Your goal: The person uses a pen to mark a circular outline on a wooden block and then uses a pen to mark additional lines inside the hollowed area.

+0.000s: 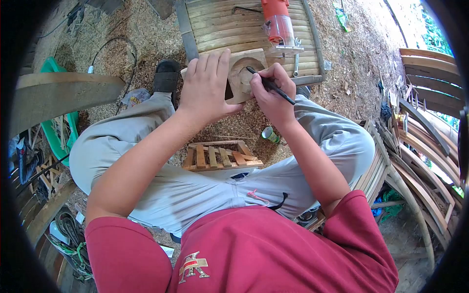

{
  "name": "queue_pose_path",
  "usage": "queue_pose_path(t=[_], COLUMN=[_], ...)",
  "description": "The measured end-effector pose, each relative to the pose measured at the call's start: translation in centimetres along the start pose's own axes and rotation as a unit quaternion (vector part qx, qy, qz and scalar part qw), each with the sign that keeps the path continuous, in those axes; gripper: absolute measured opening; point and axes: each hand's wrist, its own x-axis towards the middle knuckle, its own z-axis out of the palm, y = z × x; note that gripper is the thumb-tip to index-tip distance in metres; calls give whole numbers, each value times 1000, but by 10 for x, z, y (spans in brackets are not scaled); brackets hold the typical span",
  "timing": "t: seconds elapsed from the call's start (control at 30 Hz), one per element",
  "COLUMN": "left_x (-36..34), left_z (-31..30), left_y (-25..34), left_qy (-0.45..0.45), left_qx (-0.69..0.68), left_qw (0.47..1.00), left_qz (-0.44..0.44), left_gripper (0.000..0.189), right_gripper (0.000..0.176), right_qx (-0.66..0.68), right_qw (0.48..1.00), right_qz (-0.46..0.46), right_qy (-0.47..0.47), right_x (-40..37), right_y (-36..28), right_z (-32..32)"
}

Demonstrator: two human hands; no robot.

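Observation:
A light wooden block [240, 94] with a round hollow cut in its face lies at the near edge of a slatted bench. My left hand [204, 88] spreads over its left part, fingers across the top and thumb at the near edge, holding it steady. In my right hand [274, 100] is a slim black pen [278, 90], gripped between thumb and fingers. Its tip reaches into the hollow, close to a paler rounded patch on the wood. A dark opening in the block shows beside my left thumb.
On the slatted bench [215, 27] stand a red router [276, 24] with a clear guard and a wrench [296, 64]. Between my legs are a small slatted wooden piece [222, 157] and a can [270, 134]. A green plastic chair [51, 129] stands left; curved wood pieces [425, 161] lie right.

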Motion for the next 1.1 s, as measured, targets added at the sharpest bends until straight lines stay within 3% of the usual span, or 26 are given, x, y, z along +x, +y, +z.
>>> queue_pose_path(t=[1.1], left_x=[-1], left_z=[-1], left_y=[1], left_qy=[-3], left_qx=[-3], left_qw=[1000], left_qz=[-6], left_gripper=[123], right_gripper=[17], right_qx=[-57], right_qw=[997], right_qz=[-30], right_qy=[-41], right_x=[3], right_y=[2], right_z=[-5])
